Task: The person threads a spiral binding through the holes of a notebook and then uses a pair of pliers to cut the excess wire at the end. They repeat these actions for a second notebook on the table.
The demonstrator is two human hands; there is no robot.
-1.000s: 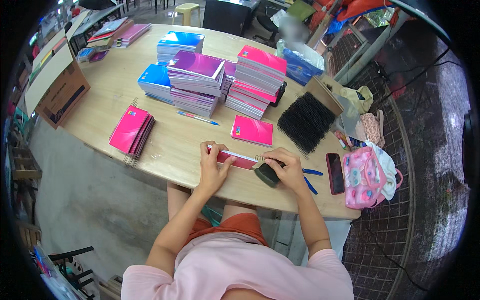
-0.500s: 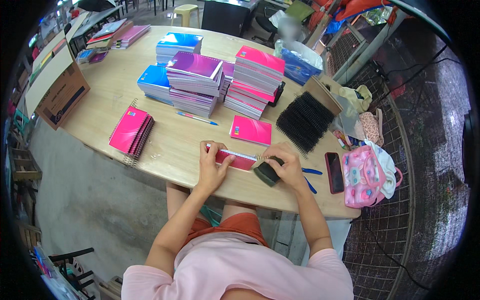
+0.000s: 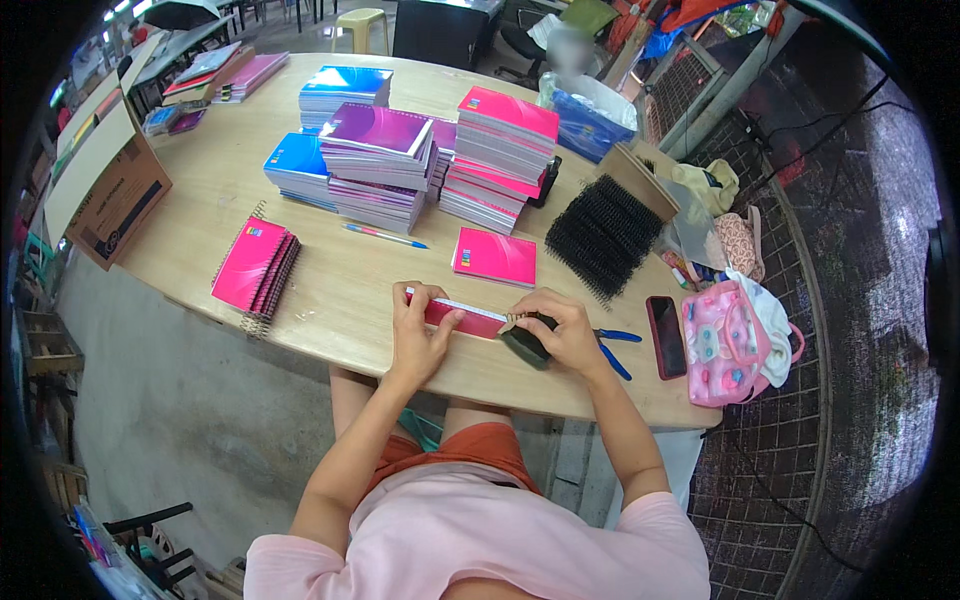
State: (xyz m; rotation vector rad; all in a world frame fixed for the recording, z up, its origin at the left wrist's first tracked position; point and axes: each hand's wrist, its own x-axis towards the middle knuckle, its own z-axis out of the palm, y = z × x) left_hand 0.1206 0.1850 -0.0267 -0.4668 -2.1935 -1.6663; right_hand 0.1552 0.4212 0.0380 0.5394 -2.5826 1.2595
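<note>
A pink notebook (image 3: 468, 319) is tilted up near the table's front edge, its white page edge facing upward. My left hand (image 3: 420, 335) is closed round its left part, thumb on the cover. At its right end my right hand (image 3: 562, 328) pinches a short piece of wire coil (image 3: 514, 318); the fingers hide much of it. Beneath that hand is a dark green, blocky thing (image 3: 524, 346) whose kind I cannot make out. Another pink notebook (image 3: 494, 257) lies flat just beyond. Blue-handled pliers (image 3: 614, 350) lie right of my right hand.
Pink notebooks with coils (image 3: 256, 265) lie at left. Behind stand stacks of purple (image 3: 375, 130), blue (image 3: 297, 155) and pink notebooks (image 3: 507, 112). A pen (image 3: 385, 236) lies before them. Black coils (image 3: 604, 235), a phone (image 3: 666, 337) and a pink bag (image 3: 722, 345) are at right.
My right hand has come slightly closer to the notebook's right end, and less of the coil shows between them. My left hand keeps its hold. The whole view has shifted a little.
</note>
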